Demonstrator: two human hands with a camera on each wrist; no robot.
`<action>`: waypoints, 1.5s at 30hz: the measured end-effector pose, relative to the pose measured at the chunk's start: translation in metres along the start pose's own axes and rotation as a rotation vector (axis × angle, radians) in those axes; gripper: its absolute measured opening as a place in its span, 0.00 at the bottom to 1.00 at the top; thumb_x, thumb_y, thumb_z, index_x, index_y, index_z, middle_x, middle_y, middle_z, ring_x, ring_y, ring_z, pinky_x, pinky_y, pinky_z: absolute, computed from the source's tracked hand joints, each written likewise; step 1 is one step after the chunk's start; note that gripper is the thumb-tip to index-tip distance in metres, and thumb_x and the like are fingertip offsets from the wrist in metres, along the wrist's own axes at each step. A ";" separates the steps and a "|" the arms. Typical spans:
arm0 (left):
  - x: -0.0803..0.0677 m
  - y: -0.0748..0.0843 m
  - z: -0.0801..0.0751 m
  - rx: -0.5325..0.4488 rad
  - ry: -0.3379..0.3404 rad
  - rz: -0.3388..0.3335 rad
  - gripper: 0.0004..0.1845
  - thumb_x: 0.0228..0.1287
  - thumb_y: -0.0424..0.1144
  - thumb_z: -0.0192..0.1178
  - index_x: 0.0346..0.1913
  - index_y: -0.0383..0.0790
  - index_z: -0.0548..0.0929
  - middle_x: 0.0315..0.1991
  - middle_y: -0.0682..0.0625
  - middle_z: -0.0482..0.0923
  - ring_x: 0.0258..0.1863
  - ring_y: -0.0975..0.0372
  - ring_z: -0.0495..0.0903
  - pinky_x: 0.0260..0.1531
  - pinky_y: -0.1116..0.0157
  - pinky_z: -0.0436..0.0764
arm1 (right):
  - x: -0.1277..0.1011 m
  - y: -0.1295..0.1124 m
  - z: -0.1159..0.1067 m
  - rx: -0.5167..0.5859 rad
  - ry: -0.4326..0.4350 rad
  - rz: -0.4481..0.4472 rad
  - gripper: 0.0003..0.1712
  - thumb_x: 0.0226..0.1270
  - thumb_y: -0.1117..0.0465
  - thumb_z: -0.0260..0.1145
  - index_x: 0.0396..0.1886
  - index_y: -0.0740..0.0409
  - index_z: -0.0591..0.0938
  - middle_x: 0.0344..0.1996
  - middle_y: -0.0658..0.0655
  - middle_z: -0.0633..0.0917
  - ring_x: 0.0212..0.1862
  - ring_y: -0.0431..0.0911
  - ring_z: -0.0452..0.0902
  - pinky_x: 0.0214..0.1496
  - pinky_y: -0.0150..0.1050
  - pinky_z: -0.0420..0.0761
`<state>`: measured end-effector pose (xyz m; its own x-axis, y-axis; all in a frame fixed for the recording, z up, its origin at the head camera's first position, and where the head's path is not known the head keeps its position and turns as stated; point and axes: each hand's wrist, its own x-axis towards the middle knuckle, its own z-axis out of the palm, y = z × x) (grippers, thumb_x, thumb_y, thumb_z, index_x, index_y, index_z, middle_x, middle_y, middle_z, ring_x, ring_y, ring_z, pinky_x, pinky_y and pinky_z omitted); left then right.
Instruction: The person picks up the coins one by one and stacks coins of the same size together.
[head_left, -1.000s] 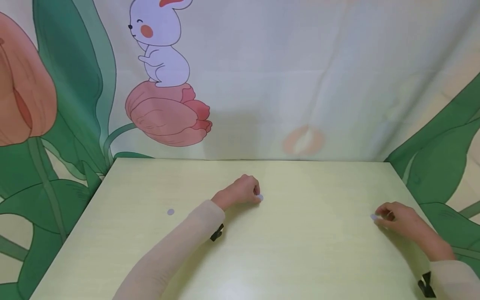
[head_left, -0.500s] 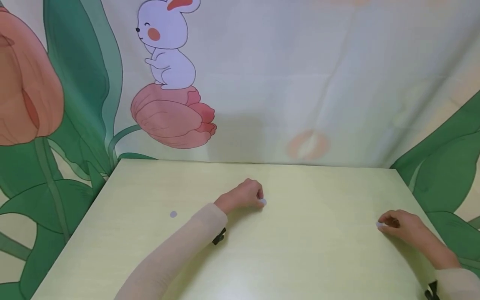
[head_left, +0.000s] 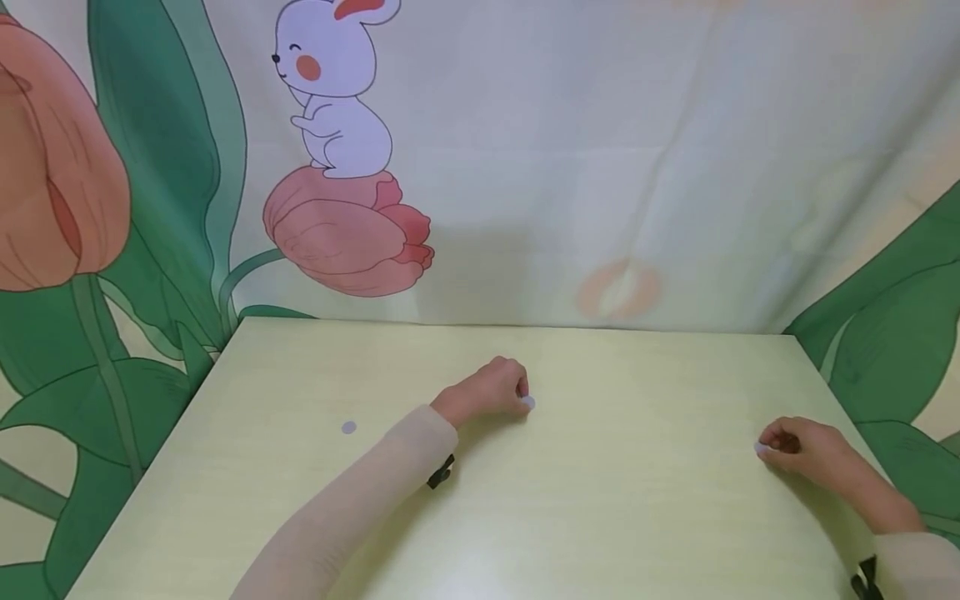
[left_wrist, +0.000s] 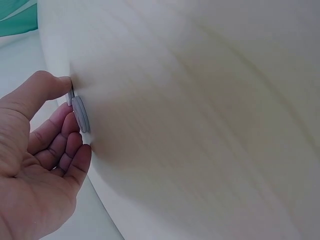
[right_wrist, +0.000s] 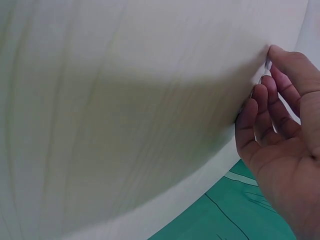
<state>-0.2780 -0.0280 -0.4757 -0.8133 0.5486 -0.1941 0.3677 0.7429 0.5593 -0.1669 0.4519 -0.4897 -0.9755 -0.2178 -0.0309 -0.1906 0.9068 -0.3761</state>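
My left hand (head_left: pixel 487 390) is at the middle back of the table. Its thumb and fingers pinch a silvery grey coin (head_left: pixel 528 402) right at the tabletop. In the left wrist view, a short stack of coins (left_wrist: pixel 81 115) stands against the fingertips, just below the coin edge under the thumb. Over on the right side, my right hand (head_left: pixel 806 450) pinches another grey coin (head_left: pixel 761 448) low over the surface. Only a sliver of that coin shows in the right wrist view, between thumb and forefinger. A third, lone coin (head_left: pixel 348 427) lies flat to the left, beyond the left forearm.
The pale yellow table (head_left: pixel 637 500) stretches between and around both hands. Behind it hangs a curtain (head_left: pixel 510 125) printed with a rabbit and tulips, meeting the table's back edge. Black straps (head_left: pixel 441 472) show below the sleeve cuffs.
The head view has shifted slightly, so everything sits a little further right and lower. The right hand's fingers have drawn in closer on its coin. The left hand stays in place.
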 end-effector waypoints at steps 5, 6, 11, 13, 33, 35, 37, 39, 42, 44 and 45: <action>0.003 0.004 0.004 0.014 -0.012 -0.008 0.07 0.63 0.38 0.71 0.35 0.40 0.83 0.35 0.52 0.79 0.35 0.61 0.75 0.40 0.65 0.77 | -0.006 0.002 0.001 0.012 0.023 -0.025 0.10 0.61 0.60 0.76 0.35 0.58 0.83 0.32 0.48 0.81 0.34 0.36 0.72 0.36 0.35 0.76; 0.003 0.005 0.005 0.016 -0.019 -0.007 0.07 0.63 0.38 0.71 0.35 0.40 0.83 0.35 0.52 0.79 0.35 0.61 0.75 0.40 0.65 0.77 | -0.007 0.002 0.001 0.014 0.026 -0.031 0.10 0.61 0.61 0.76 0.35 0.58 0.83 0.31 0.48 0.81 0.34 0.36 0.72 0.36 0.35 0.76; 0.004 0.006 0.005 -0.001 -0.027 0.004 0.07 0.64 0.39 0.70 0.36 0.39 0.84 0.35 0.52 0.80 0.36 0.60 0.75 0.40 0.65 0.78 | -0.007 0.000 0.000 -0.009 0.054 -0.043 0.10 0.60 0.61 0.76 0.35 0.59 0.83 0.31 0.49 0.80 0.34 0.38 0.72 0.35 0.35 0.76; 0.002 0.006 0.004 0.000 -0.017 -0.003 0.07 0.65 0.39 0.70 0.36 0.39 0.84 0.35 0.52 0.80 0.36 0.60 0.75 0.40 0.65 0.77 | -0.005 -0.002 0.001 -0.031 0.067 -0.054 0.10 0.61 0.61 0.76 0.35 0.59 0.82 0.31 0.49 0.80 0.34 0.41 0.73 0.36 0.36 0.76; 0.002 0.002 0.001 0.021 -0.005 0.007 0.07 0.64 0.38 0.70 0.35 0.39 0.84 0.35 0.52 0.80 0.36 0.60 0.75 0.41 0.64 0.77 | 0.005 -0.021 0.001 -0.197 0.070 -0.113 0.11 0.60 0.60 0.75 0.34 0.59 0.81 0.31 0.50 0.77 0.35 0.44 0.73 0.38 0.45 0.78; 0.002 0.002 0.001 0.024 -0.002 0.008 0.07 0.64 0.38 0.70 0.36 0.38 0.84 0.35 0.51 0.80 0.36 0.60 0.75 0.41 0.64 0.77 | 0.005 -0.022 0.001 -0.197 0.073 -0.112 0.11 0.60 0.60 0.75 0.34 0.59 0.81 0.31 0.51 0.77 0.35 0.45 0.73 0.39 0.45 0.78; 0.002 0.002 0.001 0.024 0.001 0.008 0.07 0.64 0.38 0.70 0.36 0.38 0.83 0.35 0.51 0.80 0.36 0.60 0.75 0.41 0.65 0.77 | 0.005 -0.022 0.002 -0.196 0.075 -0.114 0.11 0.60 0.61 0.75 0.34 0.59 0.81 0.31 0.51 0.77 0.35 0.45 0.74 0.39 0.46 0.79; 0.001 0.002 0.001 0.021 0.001 0.008 0.07 0.64 0.37 0.70 0.37 0.37 0.83 0.35 0.51 0.80 0.36 0.60 0.75 0.41 0.64 0.78 | 0.006 -0.022 0.002 -0.194 0.076 -0.118 0.10 0.60 0.61 0.75 0.34 0.59 0.81 0.32 0.51 0.78 0.35 0.45 0.74 0.39 0.46 0.79; 0.001 0.002 0.002 0.020 0.002 0.010 0.07 0.64 0.37 0.69 0.37 0.37 0.83 0.35 0.51 0.80 0.37 0.60 0.75 0.42 0.64 0.78 | 0.006 -0.023 0.003 -0.187 0.075 -0.124 0.10 0.60 0.61 0.75 0.34 0.58 0.81 0.32 0.51 0.78 0.35 0.45 0.75 0.39 0.46 0.79; 0.001 0.002 0.003 0.021 0.001 0.009 0.07 0.64 0.37 0.69 0.37 0.37 0.83 0.35 0.51 0.80 0.37 0.59 0.75 0.42 0.64 0.78 | 0.007 -0.023 0.004 -0.185 0.074 -0.127 0.10 0.61 0.61 0.75 0.34 0.58 0.81 0.32 0.51 0.78 0.36 0.45 0.75 0.39 0.46 0.79; 0.001 0.002 0.003 0.023 0.000 0.009 0.07 0.64 0.37 0.69 0.37 0.37 0.83 0.35 0.51 0.80 0.37 0.60 0.75 0.42 0.64 0.78 | 0.007 -0.024 0.005 -0.184 0.073 -0.127 0.10 0.60 0.61 0.75 0.34 0.58 0.81 0.32 0.51 0.78 0.36 0.45 0.75 0.40 0.46 0.79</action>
<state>-0.2767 -0.0250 -0.4769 -0.8101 0.5550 -0.1890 0.3851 0.7468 0.5422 -0.1686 0.4272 -0.4852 -0.9464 -0.3141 0.0756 -0.3230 0.9257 -0.1970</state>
